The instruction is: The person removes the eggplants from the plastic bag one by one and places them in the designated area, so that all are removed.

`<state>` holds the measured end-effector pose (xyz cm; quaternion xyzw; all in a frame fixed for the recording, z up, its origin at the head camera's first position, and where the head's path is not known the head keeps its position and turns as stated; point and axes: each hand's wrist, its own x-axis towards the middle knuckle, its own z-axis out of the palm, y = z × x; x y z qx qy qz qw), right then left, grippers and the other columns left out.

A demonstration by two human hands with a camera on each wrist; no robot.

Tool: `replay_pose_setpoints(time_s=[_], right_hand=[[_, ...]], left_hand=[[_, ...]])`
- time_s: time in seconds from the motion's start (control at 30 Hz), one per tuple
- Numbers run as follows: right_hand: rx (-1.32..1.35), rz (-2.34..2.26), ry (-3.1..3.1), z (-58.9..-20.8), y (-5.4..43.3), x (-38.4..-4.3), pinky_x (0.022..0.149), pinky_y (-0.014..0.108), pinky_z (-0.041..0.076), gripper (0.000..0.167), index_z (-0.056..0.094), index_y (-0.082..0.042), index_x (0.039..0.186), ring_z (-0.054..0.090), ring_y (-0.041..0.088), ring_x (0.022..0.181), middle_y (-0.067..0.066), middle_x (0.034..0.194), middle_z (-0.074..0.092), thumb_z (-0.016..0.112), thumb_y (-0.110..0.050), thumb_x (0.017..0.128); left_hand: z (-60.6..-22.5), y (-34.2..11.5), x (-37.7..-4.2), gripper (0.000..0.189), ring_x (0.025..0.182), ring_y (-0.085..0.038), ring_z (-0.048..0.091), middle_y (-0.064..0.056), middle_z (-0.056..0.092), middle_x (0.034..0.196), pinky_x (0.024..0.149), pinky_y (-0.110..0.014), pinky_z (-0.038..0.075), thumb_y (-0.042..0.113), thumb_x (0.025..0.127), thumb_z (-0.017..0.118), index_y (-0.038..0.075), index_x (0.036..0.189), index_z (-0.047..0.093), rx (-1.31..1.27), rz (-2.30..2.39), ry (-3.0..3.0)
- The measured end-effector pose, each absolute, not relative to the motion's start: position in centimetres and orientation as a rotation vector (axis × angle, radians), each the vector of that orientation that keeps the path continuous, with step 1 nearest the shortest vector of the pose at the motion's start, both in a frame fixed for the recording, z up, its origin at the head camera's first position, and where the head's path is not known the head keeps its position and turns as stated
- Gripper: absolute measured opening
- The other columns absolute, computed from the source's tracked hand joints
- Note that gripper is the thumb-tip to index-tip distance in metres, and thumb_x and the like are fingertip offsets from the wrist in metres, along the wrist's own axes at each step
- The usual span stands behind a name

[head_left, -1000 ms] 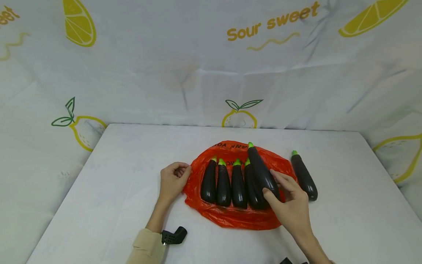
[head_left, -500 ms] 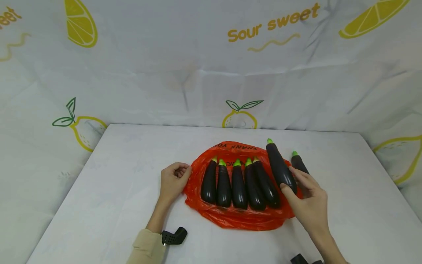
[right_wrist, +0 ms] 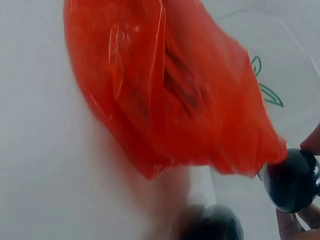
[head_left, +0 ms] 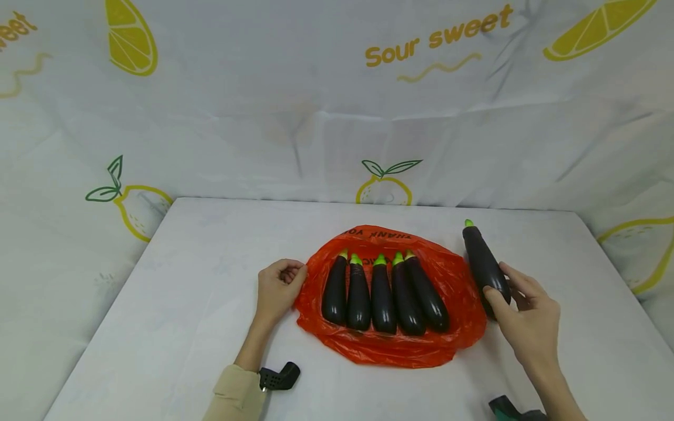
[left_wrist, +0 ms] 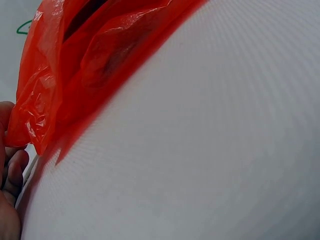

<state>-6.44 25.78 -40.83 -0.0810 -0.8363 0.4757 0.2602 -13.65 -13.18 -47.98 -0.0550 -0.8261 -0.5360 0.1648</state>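
A red plastic bag (head_left: 395, 355) lies spread with its mouth open, and several dark eggplants (head_left: 382, 298) with green stem ends lie side by side in it. My left hand (head_left: 279, 287) pinches the bag's left edge; the left wrist view shows the crumpled plastic (left_wrist: 37, 107) between thumb and fingers. To the right of the bag, my right hand (head_left: 529, 318) grips another eggplant (head_left: 484, 260) by its thick end, stem pointing away. Beneath it, mostly hidden, is one more eggplant (right_wrist: 212, 225), blurred at the bottom of the right wrist view.
The white-covered table (head_left: 200, 251) extends on both sides of the bag. Behind it hangs a white cloth (head_left: 237, 140) printed with lemons and lettering. Each wrist carries a dark camera mount (head_left: 280, 376).
My right hand has carried the gripped eggplant rightward from over the bag to above the eggplant beside it. My left hand stays at the bag's edge.
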Motion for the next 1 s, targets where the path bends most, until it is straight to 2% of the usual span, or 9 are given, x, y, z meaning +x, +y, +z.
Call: replay_pose_setpoints(time_s=[0.67,0.83,1.0], right_hand=[[-0.451,1.243,-2.250,-42.0,29.4,-7.1,0.080,-0.003,0.043,0.044,0.068,0.002,0.129,0.056,-0.016,0.087,-0.034,0.103,0.056,0.072,0.005,0.085],[-0.556,1.225,-2.310,-42.2,30.3,-7.4,0.080,-0.004,0.042,0.046,0.068,-0.006,0.133,0.054,-0.018,0.089,-0.019,0.116,0.066,0.072,-0.001,0.087],[-0.639,1.188,-2.385,-42.9,31.0,-7.5,0.082,-0.003,0.041,0.047,0.066,-0.007,0.136,0.051,-0.016,0.092,-0.007,0.126,0.064,0.071,-0.005,0.089]], left_hand=[[-48.0,-13.2,-13.6,0.004,0.065,-0.012,0.053,-0.007,0.066,0.072,0.061,-0.017,0.047,0.009,0.090,0.074,0.006,0.088,0.076,-0.183,-1.552,-2.334],[-48.1,-13.2,-13.6,0.004,0.065,-0.012,0.053,-0.007,0.065,0.072,0.061,-0.018,0.047,0.009,0.090,0.073,0.006,0.088,0.076,-0.168,-1.544,-2.347],[-48.1,-13.2,-13.6,0.006,0.065,-0.012,0.053,-0.007,0.065,0.072,0.060,-0.018,0.047,0.009,0.090,0.073,0.005,0.088,0.076,-0.151,-1.537,-2.357]])
